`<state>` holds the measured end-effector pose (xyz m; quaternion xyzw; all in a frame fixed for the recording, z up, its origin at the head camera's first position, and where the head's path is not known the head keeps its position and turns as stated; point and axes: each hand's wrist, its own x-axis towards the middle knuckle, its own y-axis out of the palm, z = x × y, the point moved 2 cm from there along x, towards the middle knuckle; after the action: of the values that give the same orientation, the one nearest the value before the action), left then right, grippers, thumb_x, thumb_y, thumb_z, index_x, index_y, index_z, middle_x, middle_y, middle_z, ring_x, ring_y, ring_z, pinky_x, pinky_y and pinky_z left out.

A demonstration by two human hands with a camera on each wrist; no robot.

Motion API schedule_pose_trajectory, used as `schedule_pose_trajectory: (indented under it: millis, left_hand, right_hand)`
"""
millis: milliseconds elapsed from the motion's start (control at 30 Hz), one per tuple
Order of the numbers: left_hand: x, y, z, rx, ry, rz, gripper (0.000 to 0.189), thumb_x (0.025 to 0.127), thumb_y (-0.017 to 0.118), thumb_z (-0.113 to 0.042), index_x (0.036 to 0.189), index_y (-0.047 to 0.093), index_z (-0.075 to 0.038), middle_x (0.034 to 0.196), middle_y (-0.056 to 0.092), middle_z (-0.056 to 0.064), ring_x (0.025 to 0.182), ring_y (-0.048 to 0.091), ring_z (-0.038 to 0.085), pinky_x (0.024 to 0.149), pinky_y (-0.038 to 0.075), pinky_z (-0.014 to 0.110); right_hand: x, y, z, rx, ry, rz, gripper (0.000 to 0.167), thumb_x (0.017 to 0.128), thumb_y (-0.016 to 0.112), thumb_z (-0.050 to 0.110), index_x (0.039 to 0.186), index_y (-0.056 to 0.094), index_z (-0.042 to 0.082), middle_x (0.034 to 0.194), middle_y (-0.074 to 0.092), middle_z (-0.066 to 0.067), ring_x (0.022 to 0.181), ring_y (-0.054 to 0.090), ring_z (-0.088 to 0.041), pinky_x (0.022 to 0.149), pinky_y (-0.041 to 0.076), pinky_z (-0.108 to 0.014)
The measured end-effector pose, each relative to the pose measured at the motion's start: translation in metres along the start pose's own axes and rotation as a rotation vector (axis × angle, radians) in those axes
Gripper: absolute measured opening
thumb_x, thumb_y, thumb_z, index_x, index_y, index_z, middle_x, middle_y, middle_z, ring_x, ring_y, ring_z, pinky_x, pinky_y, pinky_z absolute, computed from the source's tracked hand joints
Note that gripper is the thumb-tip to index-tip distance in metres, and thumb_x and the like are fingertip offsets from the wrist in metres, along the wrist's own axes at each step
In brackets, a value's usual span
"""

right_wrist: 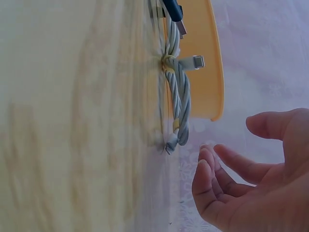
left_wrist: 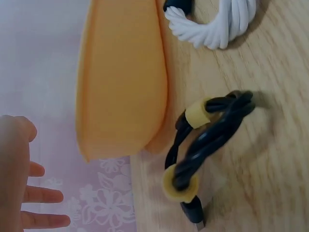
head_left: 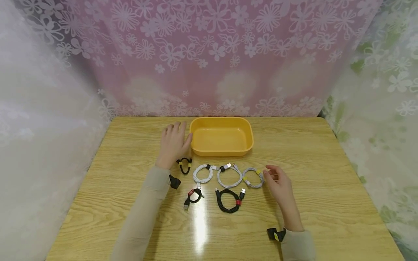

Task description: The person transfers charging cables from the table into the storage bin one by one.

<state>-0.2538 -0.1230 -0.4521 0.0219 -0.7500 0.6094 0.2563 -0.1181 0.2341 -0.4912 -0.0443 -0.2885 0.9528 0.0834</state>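
Observation:
My left hand (head_left: 174, 142), its fingers extended, is at the left end of a yellow plastic basin (head_left: 222, 153), thumb close to the rim. Just below that hand is a small black coiled cable (left_wrist: 212, 140) with yellow ties. My right hand (head_left: 279, 183) holds nothing; its fingers are loosely bent, with the thumb apart from them in the right wrist view. Closest to it, beside the fingertips, lies a grey coiled cable (right_wrist: 182, 96) with yellow ties. Left of that are a white coil (head_left: 241, 174) with a black tie and another white coiled cable (head_left: 195, 176).
Nearer the front edge lie a small black cable (head_left: 196, 200) with a red tie and a larger black coil (head_left: 221, 206), also tied in red. Everything rests on a wood-grain table (head_left: 326, 203). A pink flowered curtain (head_left: 209, 83) hangs behind it.

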Motion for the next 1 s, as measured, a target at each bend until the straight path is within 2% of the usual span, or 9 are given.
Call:
schedule_pose_trajectory:
  millis: [233,400,500,667,833,1000]
  left_hand:
    - [0.008,0.018,0.002,0.074,0.032,0.023,0.051,0.100,0.045,-0.046,0.119,0.057,-0.001,0.109,0.058,0.019,0.098,0.051,0.040,0.085,0.043,0.050]
    - [0.008,0.031,0.003,0.063,-0.009,0.077,0.059,0.096,0.044,-0.055,0.109,0.058,0.001,0.109,0.054,0.020,0.098,0.046,0.040,0.088,0.039,0.050]
    - [0.006,0.040,0.004,0.024,-0.038,0.107,0.059,0.096,0.043,-0.054,0.110,0.058,0.000,0.110,0.053,0.019,0.101,0.044,0.040,0.089,0.037,0.049]
    - [0.004,0.047,0.004,-0.027,-0.050,0.122,0.049,0.096,0.044,-0.043,0.115,0.057,0.001,0.111,0.053,0.018,0.102,0.043,0.040,0.088,0.035,0.048]
    - [0.005,0.049,0.004,-0.034,-0.051,0.143,0.033,0.093,0.046,-0.029,0.107,0.053,0.000,0.104,0.050,0.017,0.095,0.039,0.037,0.084,0.032,0.046]
    - [0.006,0.051,0.003,-0.052,-0.067,0.205,0.024,0.095,0.041,-0.025,0.101,0.048,-0.003,0.099,0.046,0.016,0.091,0.037,0.035,0.082,0.030,0.045]
  right_hand:
    - [0.000,0.004,-0.003,-0.001,0.004,0.011,0.039,0.101,0.055,0.026,0.130,0.058,0.000,0.108,0.061,-0.016,0.092,0.056,-0.023,0.072,0.046,-0.026]
    - [0.001,0.003,-0.004,-0.007,0.009,0.018,0.041,0.101,0.053,0.029,0.132,0.057,0.002,0.109,0.061,-0.016,0.093,0.056,-0.025,0.073,0.046,-0.028]
    - [0.002,0.001,-0.005,-0.017,0.008,0.011,0.041,0.101,0.053,0.030,0.131,0.057,0.001,0.109,0.061,-0.017,0.093,0.057,-0.026,0.074,0.046,-0.029]
    - [0.004,0.001,-0.009,-0.038,0.003,0.009,0.040,0.101,0.053,0.028,0.129,0.058,0.000,0.105,0.061,-0.018,0.089,0.057,-0.025,0.072,0.046,-0.029]
    - [0.007,0.004,-0.011,-0.094,-0.022,0.053,0.035,0.099,0.058,0.021,0.123,0.060,-0.004,0.099,0.060,-0.016,0.084,0.054,-0.022,0.071,0.044,-0.028]
    - [0.009,0.006,-0.011,-0.159,-0.043,0.106,0.033,0.092,0.067,0.016,0.116,0.062,-0.007,0.090,0.056,-0.012,0.077,0.050,-0.021,0.067,0.042,-0.031]
